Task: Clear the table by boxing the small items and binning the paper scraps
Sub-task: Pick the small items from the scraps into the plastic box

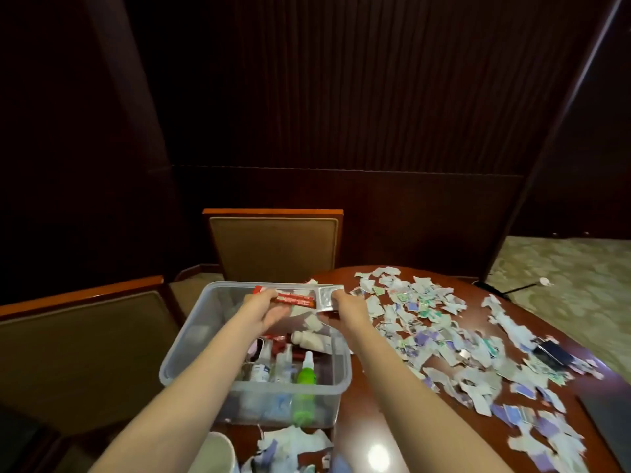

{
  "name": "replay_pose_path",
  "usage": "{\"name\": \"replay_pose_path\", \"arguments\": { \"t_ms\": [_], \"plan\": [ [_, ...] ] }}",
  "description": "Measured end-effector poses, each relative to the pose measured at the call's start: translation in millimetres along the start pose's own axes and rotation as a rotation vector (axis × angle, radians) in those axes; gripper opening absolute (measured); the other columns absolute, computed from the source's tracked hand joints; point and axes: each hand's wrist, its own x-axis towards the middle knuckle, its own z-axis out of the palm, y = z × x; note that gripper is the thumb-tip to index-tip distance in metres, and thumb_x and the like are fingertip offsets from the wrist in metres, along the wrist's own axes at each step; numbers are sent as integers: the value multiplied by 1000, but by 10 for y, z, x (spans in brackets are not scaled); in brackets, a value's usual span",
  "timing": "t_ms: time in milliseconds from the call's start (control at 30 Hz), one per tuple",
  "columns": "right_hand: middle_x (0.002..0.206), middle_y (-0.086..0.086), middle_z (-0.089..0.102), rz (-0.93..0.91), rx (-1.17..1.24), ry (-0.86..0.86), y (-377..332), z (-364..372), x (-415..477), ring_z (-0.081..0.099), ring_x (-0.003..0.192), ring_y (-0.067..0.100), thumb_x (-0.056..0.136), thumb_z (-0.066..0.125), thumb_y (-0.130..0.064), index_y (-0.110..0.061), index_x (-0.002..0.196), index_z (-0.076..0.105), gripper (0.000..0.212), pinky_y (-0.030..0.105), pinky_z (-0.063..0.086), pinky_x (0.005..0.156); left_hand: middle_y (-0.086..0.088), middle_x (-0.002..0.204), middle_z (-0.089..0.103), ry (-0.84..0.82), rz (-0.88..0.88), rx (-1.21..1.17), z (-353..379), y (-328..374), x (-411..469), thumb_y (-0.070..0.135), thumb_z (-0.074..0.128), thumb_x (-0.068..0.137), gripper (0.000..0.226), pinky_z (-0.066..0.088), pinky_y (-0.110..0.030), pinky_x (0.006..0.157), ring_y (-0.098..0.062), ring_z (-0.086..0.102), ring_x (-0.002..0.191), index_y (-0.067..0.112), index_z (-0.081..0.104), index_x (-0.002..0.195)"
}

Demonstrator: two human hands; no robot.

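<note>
A clear plastic box (191,343) stands at the left edge of the dark wooden table (362,428). Inside it lie a green spray bottle (306,372), clear small bottles (273,365) and a white bottle (312,340). Over the box's far end, my left hand (264,310) grips the left end of a red toothpaste tube (295,298). My right hand (348,307) pinches a silver blister pack (326,297) right beside the tube's other end. Torn paper scraps (444,336) cover the table to the right, and more scraps (290,445) lie in front of the box.
Two padded wooden chairs stand by the table, one behind the box (273,247) and one to the left (85,353). A white cup (215,455) sits at the near edge. A dark flat object (553,353) lies among the scraps at the right.
</note>
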Motion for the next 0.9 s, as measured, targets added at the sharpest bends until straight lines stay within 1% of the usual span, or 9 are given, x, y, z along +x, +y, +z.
{"name": "replay_pose_path", "arguments": {
  "t_ms": [67, 133, 200, 267, 333, 467, 600, 700, 900],
  "plan": [
    [70, 7, 46, -37, -114, 26, 104, 157, 89, 59, 84, 27, 92, 42, -13, -8, 72, 47, 21, 44, 53, 89, -18, 61, 59, 66, -24, 14, -113, -13, 86, -5, 42, 95, 10, 50, -23, 39, -15, 56, 28, -1, 45, 87],
    [70, 5, 46, -23, -175, 31, 212, 260, 172, 54, 83, 23, 95, 40, -16, -13, 70, 46, 25, 43, 51, 94, -17, 73, 53, 98, -45, 7, -175, -48, 171, -4, 42, 96, 6, 52, -22, 45, -13, 55, 27, 1, 45, 99],
    [71, 5, 49, 18, -165, 21, 319, 319, 254, 55, 77, 20, 97, 40, -16, -9, 81, 50, 20, 40, 51, 94, -15, 73, 51, 97, -71, 5, -200, -92, 245, -4, 41, 97, 7, 53, -25, 76, -14, 58, 32, 2, 45, 97],
    [74, 6, 52, 42, -119, 17, 394, 352, 327, 56, 78, 20, 97, 40, -16, -9, 100, 51, 13, 41, 51, 94, -14, 72, 48, 113, -103, -6, -193, -132, 323, -3, 38, 98, 21, 41, -37, 104, -22, 62, 61, 4, 41, 79],
    [79, 9, 53, 69, -84, 21, 435, 366, 395, 56, 85, 23, 99, 40, -15, -6, 97, 52, 15, 40, 50, 96, -15, 71, 47, 137, -129, -7, -178, -161, 413, -3, 37, 98, 26, 39, -40, 103, -28, 55, 78, 5, 37, 73],
    [78, 8, 52, 63, -127, 64, 473, 384, 540, 57, 86, 23, 99, 38, -15, -4, 99, 53, 19, 43, 48, 98, -19, 75, 52, 110, -212, -60, -223, -228, 595, 0, 37, 97, 18, 42, -39, 99, -27, 56, 72, -1, 44, 80],
    [70, 5, 47, 86, -144, 96, 564, 398, 675, 46, 60, 13, 98, 38, -12, -10, 117, 50, 22, 47, 48, 97, -30, 126, 53, 74, -278, -6, -257, -299, 727, 6, 40, 98, 18, 37, -39, 106, -35, 50, 124, -5, 47, 86],
    [69, 5, 44, 89, -185, 98, 595, 397, 736, 43, 60, 14, 98, 40, -13, -5, 123, 50, 28, 41, 49, 94, -32, 139, 40, 59, -275, 115, -278, -320, 770, 6, 39, 98, 39, 34, -38, 110, -37, 43, 130, -12, 34, 134],
    [74, 6, 47, 70, -288, 60, 649, 371, 807, 52, 83, 25, 96, 44, -14, 5, 119, 51, 30, 40, 50, 83, -26, 137, 46, 0, -227, 366, -363, -212, 833, 5, 34, 100, 31, 40, -36, 103, -34, 48, 127, -2, 42, 129]
  ]
}}
